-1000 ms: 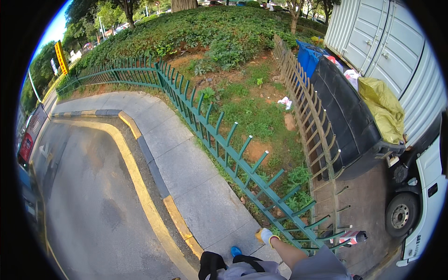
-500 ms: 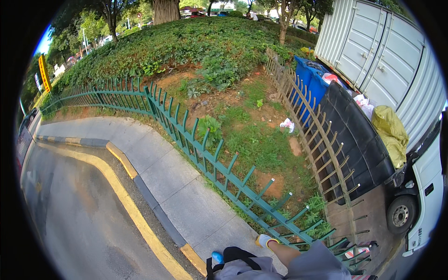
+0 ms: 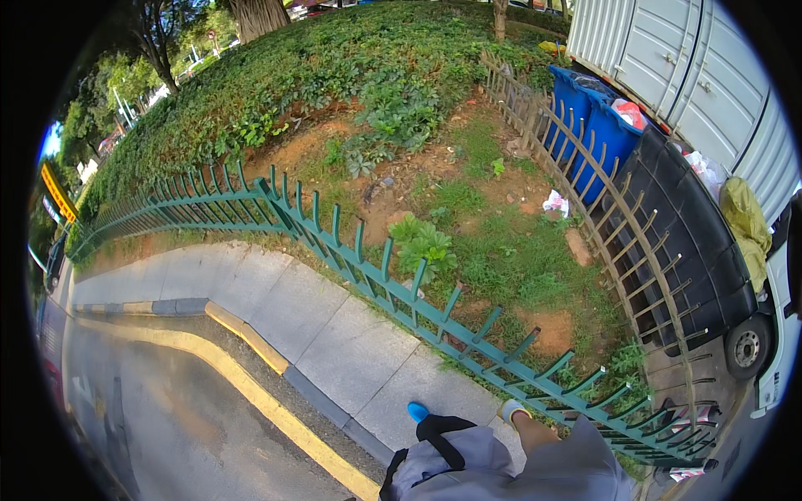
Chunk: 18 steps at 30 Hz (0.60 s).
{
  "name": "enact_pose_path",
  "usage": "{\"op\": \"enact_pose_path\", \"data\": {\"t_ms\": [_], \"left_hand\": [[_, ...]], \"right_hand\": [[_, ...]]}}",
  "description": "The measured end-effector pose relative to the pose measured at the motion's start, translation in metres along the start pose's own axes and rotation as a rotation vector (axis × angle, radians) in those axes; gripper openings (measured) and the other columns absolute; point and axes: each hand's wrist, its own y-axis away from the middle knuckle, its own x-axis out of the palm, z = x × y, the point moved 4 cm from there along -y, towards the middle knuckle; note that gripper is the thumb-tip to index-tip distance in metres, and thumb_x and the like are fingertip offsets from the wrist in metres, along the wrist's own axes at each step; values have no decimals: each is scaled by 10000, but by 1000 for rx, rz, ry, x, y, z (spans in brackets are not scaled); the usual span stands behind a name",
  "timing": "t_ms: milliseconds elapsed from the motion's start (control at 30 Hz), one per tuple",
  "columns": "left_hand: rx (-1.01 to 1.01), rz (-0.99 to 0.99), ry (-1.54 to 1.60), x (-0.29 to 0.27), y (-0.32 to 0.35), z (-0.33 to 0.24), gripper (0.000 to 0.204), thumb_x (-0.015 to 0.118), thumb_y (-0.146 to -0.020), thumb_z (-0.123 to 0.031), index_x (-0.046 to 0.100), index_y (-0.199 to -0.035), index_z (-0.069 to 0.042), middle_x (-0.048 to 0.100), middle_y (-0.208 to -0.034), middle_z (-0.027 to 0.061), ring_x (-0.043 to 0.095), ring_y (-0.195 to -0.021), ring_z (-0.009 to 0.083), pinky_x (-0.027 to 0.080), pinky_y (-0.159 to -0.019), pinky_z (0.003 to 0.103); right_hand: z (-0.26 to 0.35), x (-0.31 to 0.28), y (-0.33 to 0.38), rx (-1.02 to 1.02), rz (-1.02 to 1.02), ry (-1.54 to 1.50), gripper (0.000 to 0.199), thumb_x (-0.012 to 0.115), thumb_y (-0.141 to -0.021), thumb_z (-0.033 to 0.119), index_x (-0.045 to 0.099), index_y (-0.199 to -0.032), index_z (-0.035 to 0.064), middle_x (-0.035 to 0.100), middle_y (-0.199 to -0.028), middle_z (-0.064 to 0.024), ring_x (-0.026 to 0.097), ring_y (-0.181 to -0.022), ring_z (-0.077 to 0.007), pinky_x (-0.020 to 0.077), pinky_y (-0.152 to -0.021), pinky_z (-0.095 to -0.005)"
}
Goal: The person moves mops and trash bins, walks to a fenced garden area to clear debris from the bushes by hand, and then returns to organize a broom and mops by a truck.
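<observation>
Neither of my hands shows in the head view. At the lower edge is my grey clothing (image 3: pixel 551 468) with a black strap (image 3: pixel 447 453) across it. One bare lower leg (image 3: pixel 535 432) ends in a pale shoe (image 3: pixel 513 411) on the grey paving. Further left, the tip of a blue shoe (image 3: pixel 418 411) points ahead beside dark cloth. Close by on my right, a green metal fence (image 3: pixel 401 292) runs along the pavement (image 3: pixel 334 334).
A striped kerb (image 3: pixel 251 338) and wet road (image 3: pixel 167 401) lie left. Beyond the fence are grass, soil and shrubs (image 3: pixel 317 75). A brown fence (image 3: pixel 618 200), blue bins (image 3: pixel 606 138), a black container (image 3: pixel 685 234), a yellowish sack (image 3: pixel 743 225) and a white truck (image 3: pixel 710 75) stand right.
My view has tilted down and turned somewhat left, so the fence, bins and truck sit further right. My feet show further up and right in the picture.
</observation>
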Motion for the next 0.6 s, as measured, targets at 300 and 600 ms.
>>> {"op": "enact_pose_path", "data": {"t_ms": [300,600], "left_hand": [[-113,-38,-63,24,-118,-186,316,340,-887,-253,463,-1140,-109,594,-1014,166,605,-760,391,450,-571,450],[-221,-41,-169,64,-156,-466,362,357,-908,-213,453,-1236,-93,523,-1190,191,560,-1010,369,460,-805,449]], "right_hand": [[556,-111,-45,-703,112,-480,254,547,-830,313,607,-892,74,624,-727,-74,560,-590,-127,458,-548,-280],[725,-101,-151,-466,222,80,206,581,-822,202,553,-989,84,607,-732,-85,574,-534,-205,465,-479,-331]]}}
